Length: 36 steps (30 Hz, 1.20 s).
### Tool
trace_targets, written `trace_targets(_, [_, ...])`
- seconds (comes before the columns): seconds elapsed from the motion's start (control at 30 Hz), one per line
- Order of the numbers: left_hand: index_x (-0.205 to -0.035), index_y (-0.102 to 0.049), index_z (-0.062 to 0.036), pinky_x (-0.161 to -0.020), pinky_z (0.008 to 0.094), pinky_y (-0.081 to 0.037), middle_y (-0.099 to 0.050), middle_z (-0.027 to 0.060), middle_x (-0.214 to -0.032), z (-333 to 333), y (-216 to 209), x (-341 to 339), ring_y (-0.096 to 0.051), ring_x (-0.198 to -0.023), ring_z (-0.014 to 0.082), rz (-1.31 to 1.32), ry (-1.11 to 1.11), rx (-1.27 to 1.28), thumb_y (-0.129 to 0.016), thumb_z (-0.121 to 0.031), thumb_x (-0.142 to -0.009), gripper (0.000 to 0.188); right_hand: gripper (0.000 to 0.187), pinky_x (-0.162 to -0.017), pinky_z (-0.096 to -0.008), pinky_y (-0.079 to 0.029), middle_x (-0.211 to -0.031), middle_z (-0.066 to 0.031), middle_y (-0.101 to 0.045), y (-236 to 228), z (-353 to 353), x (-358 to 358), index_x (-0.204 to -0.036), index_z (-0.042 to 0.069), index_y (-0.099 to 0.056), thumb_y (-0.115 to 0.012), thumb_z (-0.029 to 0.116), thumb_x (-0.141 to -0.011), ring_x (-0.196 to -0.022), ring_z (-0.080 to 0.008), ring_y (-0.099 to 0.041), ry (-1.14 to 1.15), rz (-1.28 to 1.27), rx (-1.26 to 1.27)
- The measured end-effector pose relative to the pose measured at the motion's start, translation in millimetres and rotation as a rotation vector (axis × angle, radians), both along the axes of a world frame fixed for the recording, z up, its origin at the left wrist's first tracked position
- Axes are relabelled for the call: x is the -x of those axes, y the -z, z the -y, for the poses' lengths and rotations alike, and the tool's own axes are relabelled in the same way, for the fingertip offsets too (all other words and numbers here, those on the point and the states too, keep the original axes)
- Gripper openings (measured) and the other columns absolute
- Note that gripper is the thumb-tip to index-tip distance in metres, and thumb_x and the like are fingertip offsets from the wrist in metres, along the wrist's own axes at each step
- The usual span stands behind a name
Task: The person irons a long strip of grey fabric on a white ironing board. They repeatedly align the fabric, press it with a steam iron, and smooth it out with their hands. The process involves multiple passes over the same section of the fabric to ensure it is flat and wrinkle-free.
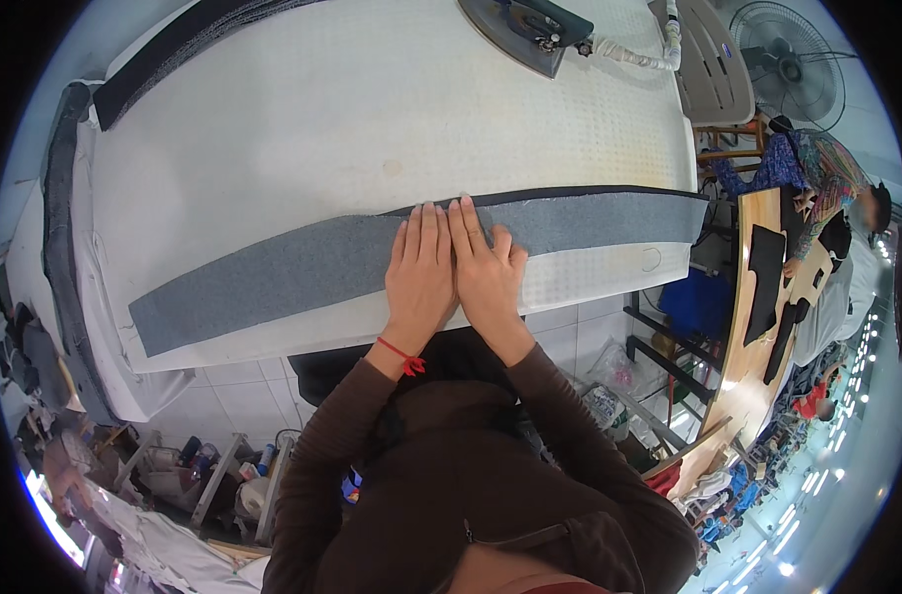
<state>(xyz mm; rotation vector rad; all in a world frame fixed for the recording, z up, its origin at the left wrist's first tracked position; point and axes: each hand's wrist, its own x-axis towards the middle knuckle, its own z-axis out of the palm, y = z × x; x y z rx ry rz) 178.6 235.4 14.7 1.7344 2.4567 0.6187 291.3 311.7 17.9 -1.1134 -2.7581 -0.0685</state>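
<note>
A long curved strip of grey-blue fabric (283, 277) lies across the near part of a white padded ironing table (273, 168). Along its far right edge a dark layer (590, 191) shows from beneath. My left hand (419, 267), with a red string at the wrist, rests flat on the middle of the strip, fingers straight and close together. Right beside it, my right hand (486, 272) presses on the same strip, with its index and middle fingers stretched forward and the others partly bent. Both sets of fingertips reach the strip's far edge.
A steam iron (525, 30) with a wrapped hose stands at the table's far side. Dark fabric strips (174, 69) lie at the far left. On the right are a chair (708, 59), a fan (790, 64) and a wooden table (743, 346), where another person (832, 168) handles dark pieces.
</note>
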Motion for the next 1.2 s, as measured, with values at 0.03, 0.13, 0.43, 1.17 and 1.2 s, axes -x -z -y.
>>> trace_targets(0.03, [-0.167, -0.059, 0.0032, -0.137, 0.0560, -0.040, -0.061, 0.0225, -0.168, 0.0, -0.7, 0.6, -0.056, -0.159, 0.0422, 0.005, -0.005, -0.009, -0.066, -0.027, -0.108, 0.067, 0.065, -0.101, -0.0454, -0.043, -0.182, 0.0044, -0.057, 0.2, 1.1, 0.8, -0.171, 0.019, -0.064, -0.067, 0.024, -0.107, -0.126, -0.0302, -0.060, 0.003, -0.008, 0.005])
trace_targets(0.13, [-0.168, -0.059, 0.0010, -0.137, 0.0570, -0.040, -0.064, 0.0190, -0.165, -0.7, -0.6, 0.9, -0.057, -0.159, 0.0399, -0.011, -0.012, -0.007, -0.067, -0.027, -0.107, 0.068, 0.065, -0.105, -0.0467, -0.043, -0.182, 0.0047, -0.057, -0.2, 1.5, 0.5, -0.171, 0.020, -0.065, -0.068, 0.022, -0.105, -0.128, -0.0309, -0.060, 0.006, -0.042, 0.032])
trace_targets(0.43, [-0.169, -0.059, -0.0024, -0.138, 0.0666, -0.032, -0.064, 0.0132, -0.165, -4.8, -9.1, -5.2, -0.057, -0.158, 0.0301, -0.066, -0.104, 0.061, -0.070, -0.026, -0.102, 0.072, 0.049, -0.096, -0.0558, -0.053, -0.153, -0.0222, -0.076, -43.0, -126.1, -15.7, -0.153, 0.004, -0.073, -0.076, 0.005, -0.105, -0.108, -0.0418, -0.067, -0.069, -0.555, 0.366])
trace_targets(1.17, [-0.172, -0.057, -0.0063, -0.138, 0.0627, -0.035, -0.066, 0.0136, -0.163, -5.8, -18.1, -0.4, -0.059, -0.156, 0.0310, 0.018, -0.096, 0.081, -0.070, -0.023, -0.102, 0.073, 0.093, -0.092, -0.0534, -0.066, -0.107, -0.0250, -0.087, -89.2, -364.8, 166.0, -0.124, 0.002, -0.088, -0.063, 0.089, -0.101, -0.103, -0.0430, -0.086, -0.084, 0.065, 0.325])
trace_targets(1.2, [-0.172, -0.057, -0.0062, -0.138, 0.0619, -0.036, -0.066, 0.0136, -0.163, -5.1, -17.5, -1.0, -0.059, -0.156, 0.0311, 0.032, -0.098, 0.073, -0.070, -0.023, -0.102, 0.073, 0.093, -0.093, -0.0541, -0.066, -0.108, -0.0257, -0.087, -90.2, -354.5, 160.7, -0.122, 0.001, -0.088, -0.063, 0.088, -0.101, -0.105, -0.0449, -0.086, -0.092, 0.081, 0.343])
